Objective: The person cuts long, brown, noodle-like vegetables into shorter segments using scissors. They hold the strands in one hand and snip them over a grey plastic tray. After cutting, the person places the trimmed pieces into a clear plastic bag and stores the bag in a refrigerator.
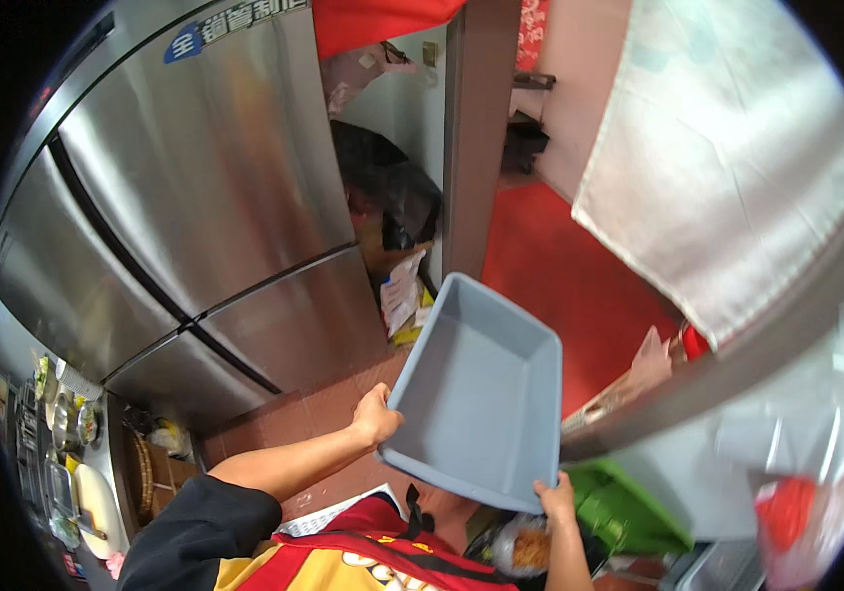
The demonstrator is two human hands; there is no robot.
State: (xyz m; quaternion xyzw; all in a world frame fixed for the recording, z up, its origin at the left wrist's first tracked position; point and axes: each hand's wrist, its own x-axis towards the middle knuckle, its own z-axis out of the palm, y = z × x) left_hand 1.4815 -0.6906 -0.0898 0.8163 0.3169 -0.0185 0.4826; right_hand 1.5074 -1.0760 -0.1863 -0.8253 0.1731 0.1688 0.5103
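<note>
A grey rectangular plastic tub (481,389) is held in front of me, tilted so that its bare inside faces me. My left hand (377,416) grips its left rim, fingers wrapped underneath and out of sight. At the near right corner, my right hand (556,495) clasps the rim with the thumb on top. Below the right hand are a green plastic bin (629,507) and a clear bag of orange-brown food (528,548), partly hidden by my forearm.
A large steel refrigerator (195,148) stands at the left. Ahead, a doorway opens onto a red mat (560,286), with a white curtain (727,148) hanging at its right. Black bags (392,182) lie beyond the refrigerator. Bowls (65,424) crowd a counter at the lower left.
</note>
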